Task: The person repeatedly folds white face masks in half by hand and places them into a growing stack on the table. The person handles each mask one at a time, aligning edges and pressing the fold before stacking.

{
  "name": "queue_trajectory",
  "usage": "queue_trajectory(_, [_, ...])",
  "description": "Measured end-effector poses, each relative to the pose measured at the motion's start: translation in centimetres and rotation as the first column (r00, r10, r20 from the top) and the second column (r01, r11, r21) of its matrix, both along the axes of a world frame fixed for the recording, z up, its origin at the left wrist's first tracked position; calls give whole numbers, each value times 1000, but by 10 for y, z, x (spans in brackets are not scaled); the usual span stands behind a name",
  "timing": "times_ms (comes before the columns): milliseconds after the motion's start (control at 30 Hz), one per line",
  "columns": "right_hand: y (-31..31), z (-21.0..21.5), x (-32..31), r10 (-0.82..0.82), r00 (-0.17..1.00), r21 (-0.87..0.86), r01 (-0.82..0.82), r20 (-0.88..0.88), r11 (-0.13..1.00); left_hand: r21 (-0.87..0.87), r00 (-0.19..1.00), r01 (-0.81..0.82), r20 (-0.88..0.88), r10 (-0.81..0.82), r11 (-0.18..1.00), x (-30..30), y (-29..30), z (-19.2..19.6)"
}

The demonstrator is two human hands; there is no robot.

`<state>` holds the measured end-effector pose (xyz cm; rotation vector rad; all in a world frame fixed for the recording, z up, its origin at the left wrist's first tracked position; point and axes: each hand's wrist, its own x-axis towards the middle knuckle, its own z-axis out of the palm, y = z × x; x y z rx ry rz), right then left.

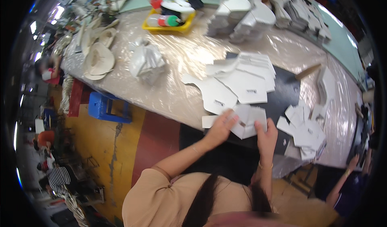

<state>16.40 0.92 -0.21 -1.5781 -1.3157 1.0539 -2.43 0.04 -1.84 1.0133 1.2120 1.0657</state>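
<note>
Between my two hands, over the table's near edge, is a white flat cut piece, bent along its middle, with a small dark mark on it. My left hand grips its left side, fingers closed. My right hand pinches its right side with the thumb on top. Just beyond them, a fanned spread of white cut pieces with small printed marks lies on a black board. Right of my right hand sits a loose heap of smaller white pieces. The material of the pieces is unclear.
Plastic film covers the table. On it stand a yellow basket with a bottle, a wrapped bundle, beige shaped pieces and white stacks. A wooden stick rises at right. A blue stool and other people are around.
</note>
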Motion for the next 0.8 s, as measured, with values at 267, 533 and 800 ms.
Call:
queue_trajectory(267, [4,-4,16,-47,995,-109,56,88,992,-192,845,-181,471,252,965,-8,-1,-2])
queue_trajectory(533, [4,10,9,-198,924,255,115,328,960,-81,922,-186,330,203,979,1,-3,10])
queue_trajectory(800, [-18,31,15,80,984,9,-80,-161,997,314,995,83,-75,-62,946,6,-7,-3])
